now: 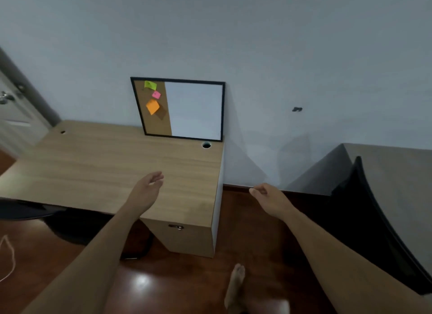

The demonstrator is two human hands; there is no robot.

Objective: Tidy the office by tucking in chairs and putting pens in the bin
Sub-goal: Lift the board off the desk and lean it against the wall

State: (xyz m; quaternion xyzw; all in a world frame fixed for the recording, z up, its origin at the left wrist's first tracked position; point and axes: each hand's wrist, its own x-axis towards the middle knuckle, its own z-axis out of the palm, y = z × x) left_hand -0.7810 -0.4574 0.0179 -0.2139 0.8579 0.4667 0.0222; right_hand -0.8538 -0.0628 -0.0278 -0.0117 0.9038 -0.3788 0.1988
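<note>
A wooden desk [98,164] stands against the pale wall. My left hand [147,187] hovers over its front right part, fingers loosely apart, holding nothing. My right hand [268,197] is out past the desk's right end, above the floor, fingers curled loosely and empty. A black chair [25,209] pokes in at the left edge, its seat partly under the desk. Another black chair back [364,211] stands at the right beside a grey desk [392,173]. No pens or bin are visible.
A framed cork and white board [180,108] with sticky notes leans on the wall at the desk's back. A drawer unit with a lock [187,236] sits under the desk's right end. A door [14,108] is at far left. My bare foot [236,288] is on the dark wood floor.
</note>
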